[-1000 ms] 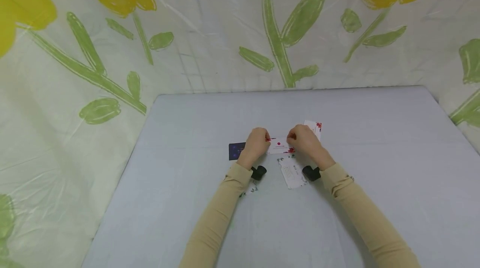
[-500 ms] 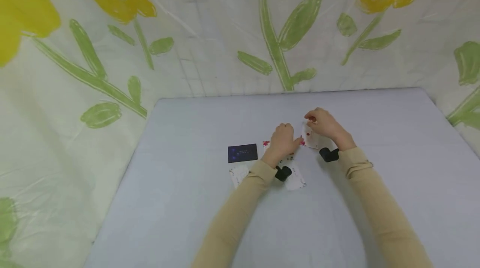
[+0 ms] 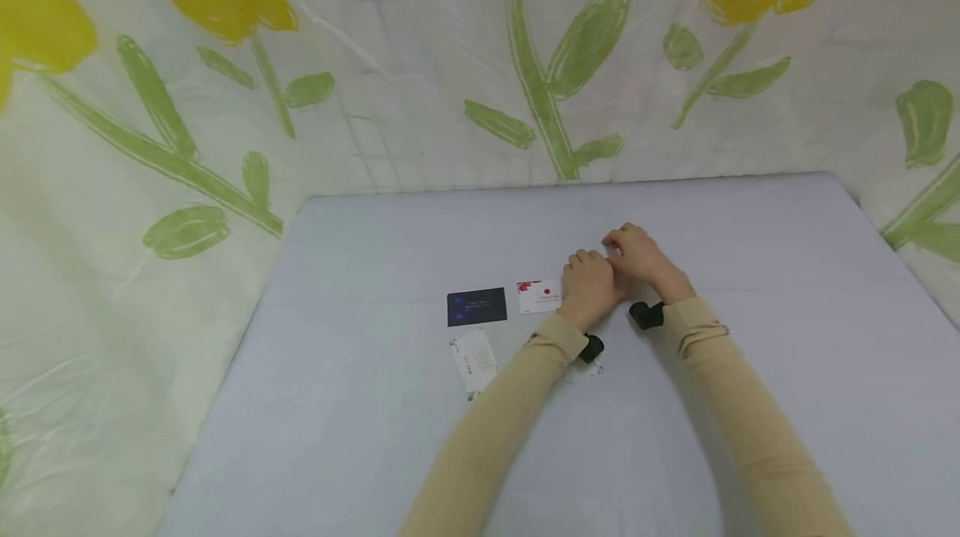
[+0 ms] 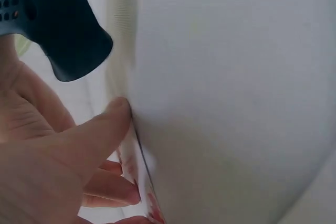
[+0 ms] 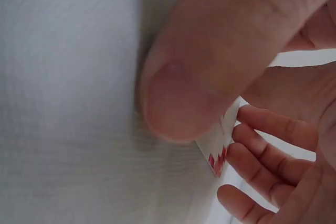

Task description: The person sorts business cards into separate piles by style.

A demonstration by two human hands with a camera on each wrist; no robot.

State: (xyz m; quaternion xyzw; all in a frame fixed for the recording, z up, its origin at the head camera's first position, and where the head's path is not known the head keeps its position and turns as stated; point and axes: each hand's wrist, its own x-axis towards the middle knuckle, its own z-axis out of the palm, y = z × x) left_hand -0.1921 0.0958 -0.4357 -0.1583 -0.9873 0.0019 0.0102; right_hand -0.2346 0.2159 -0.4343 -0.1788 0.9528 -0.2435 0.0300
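Note:
Both hands are at a white card with red flowers [image 5: 215,148], mostly hidden by them in the head view. My left hand [image 3: 588,283] holds its near side, with thumb and fingertips along the card's edge in the left wrist view. Against the far side, my right hand [image 3: 636,256] grips with bent fingers; its thumb [image 5: 184,103] overlaps the card in the right wrist view. Left of the hands lies a second white card with red flowers [image 3: 538,297], its right end covered by the left hand. Beside that is a dark blue card [image 3: 477,306].
A white card with leaf corners [image 3: 474,360] lies below the dark one. Another leaf-patterned card [image 3: 596,371] is mostly covered by the left wrist. Pale cloth covers the table [image 3: 360,420], and a flowered curtain [image 3: 420,62] hangs behind its far edge.
The right hand has moved up and right from the second red-flowered card to the one at the upper right. My left hand has followed, uncovering the dark card and the left leaf-patterned card.

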